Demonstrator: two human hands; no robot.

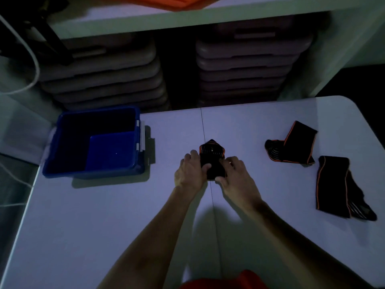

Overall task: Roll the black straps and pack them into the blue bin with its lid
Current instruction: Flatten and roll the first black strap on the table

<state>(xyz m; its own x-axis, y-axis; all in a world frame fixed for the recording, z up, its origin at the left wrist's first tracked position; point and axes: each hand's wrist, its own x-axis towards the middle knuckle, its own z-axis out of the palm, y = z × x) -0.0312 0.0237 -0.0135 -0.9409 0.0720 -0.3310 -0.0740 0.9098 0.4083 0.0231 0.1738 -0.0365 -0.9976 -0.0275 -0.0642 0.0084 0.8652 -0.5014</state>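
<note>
Now we hold one black strap [212, 158] in the middle of the white table [104, 215]. Our left hand [190, 171] and our right hand [234, 174] both pinch it from each side, fingers curled round it. The blue bin [93, 142] sits open at 10 o'clock from our hands. Two more straps lie at 3 o'clock, a folded strap [291, 146] and a long strap [337, 184] near it.

Bare table [170, 132] between hands [212, 172] and open blue bin [93, 142].
</note>
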